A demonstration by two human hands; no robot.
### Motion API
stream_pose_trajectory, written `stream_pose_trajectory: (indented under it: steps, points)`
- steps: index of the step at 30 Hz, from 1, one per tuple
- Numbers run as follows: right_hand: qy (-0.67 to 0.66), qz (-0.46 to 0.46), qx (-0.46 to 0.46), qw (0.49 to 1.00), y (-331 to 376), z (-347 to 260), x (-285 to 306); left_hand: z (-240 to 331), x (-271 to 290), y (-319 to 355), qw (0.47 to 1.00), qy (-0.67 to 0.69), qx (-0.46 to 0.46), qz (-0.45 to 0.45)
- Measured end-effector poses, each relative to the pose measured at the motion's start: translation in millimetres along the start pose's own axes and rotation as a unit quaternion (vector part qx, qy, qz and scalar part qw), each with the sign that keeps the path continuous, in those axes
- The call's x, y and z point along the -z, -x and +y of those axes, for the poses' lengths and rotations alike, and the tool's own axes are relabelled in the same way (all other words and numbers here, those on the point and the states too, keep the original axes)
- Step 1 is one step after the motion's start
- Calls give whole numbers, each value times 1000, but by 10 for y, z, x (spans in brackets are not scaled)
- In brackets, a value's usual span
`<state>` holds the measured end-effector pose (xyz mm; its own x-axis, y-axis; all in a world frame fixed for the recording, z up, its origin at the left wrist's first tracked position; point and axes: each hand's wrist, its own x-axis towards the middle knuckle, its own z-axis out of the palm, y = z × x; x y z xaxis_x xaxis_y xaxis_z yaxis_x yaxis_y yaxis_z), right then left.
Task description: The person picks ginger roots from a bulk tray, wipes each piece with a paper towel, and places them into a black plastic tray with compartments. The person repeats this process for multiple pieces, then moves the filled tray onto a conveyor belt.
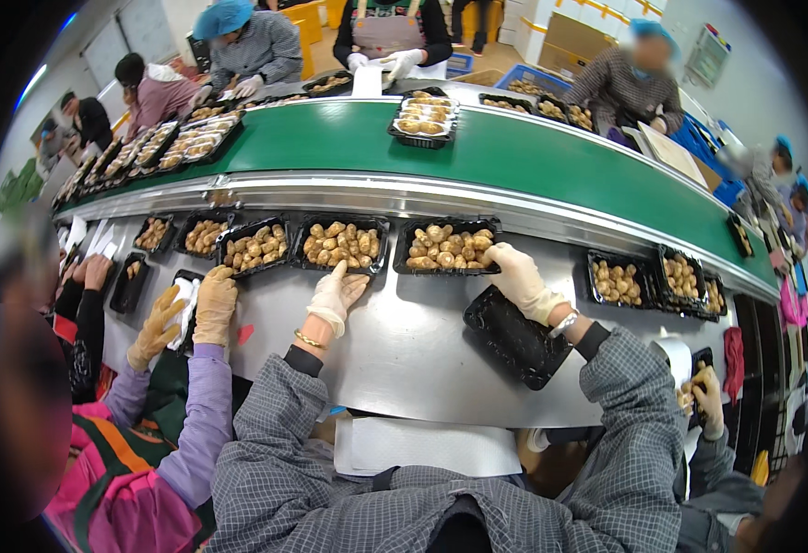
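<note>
My right hand point(521, 282), in a pale glove, grips the right end of a black plastic tray point(407, 265) heaped with small brown mushrooms point(447, 245). Under that wrist an empty black tray point(514, 339) lies tilted on the metal table. My left hand point(337, 295), gloved too, has its fingers stretched out, palm partly up. Its fingertips are at the front edge of another black tray point(383, 258) full of mushrooms point(341, 243); whether they touch it I cannot tell.
A green conveyor belt point(330, 138) crosses behind the metal table point(395, 355), carrying packed trays. More filled trays point(618, 282) stand to the right. At my left, a co-worker's gloved hands point(212, 304) handle a tray with white paper. Another co-worker's hand point(710, 398) is at the right.
</note>
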<state>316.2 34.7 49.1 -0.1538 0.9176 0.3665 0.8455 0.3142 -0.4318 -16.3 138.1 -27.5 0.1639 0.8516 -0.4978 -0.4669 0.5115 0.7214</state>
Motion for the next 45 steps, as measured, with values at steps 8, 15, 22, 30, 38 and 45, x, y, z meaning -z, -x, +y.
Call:
stream_pose_trajectory:
  steps: [8, 15, 22, 30, 38, 45]
  points:
    - [-32, -74, 21, 996, -171, 75, -508, -18, 231, -203, 996, 14, -91, 10]
    - [-107, -75, 19, 991, -437, -48, -999, -18, 598, -503, 987, 72, -142, -15]
    - [-95, -14, -79, 992, -82, -733, -336, -327, 334, 128, 978, 56, -198, 47]
    - [139, 315, -284, 895, 1457, 653, 292, -1428, -1360, 1441, 583, -571, -497, -296]
    - [271, 177, -315, 892, 1493, 1044, 375, -1539, -1437, 1364, 346, -680, -570, -305]
    - [286, 169, -277, 902, 1785, 949, 354, -858, -314, 2495, 553, -588, -558, -193]
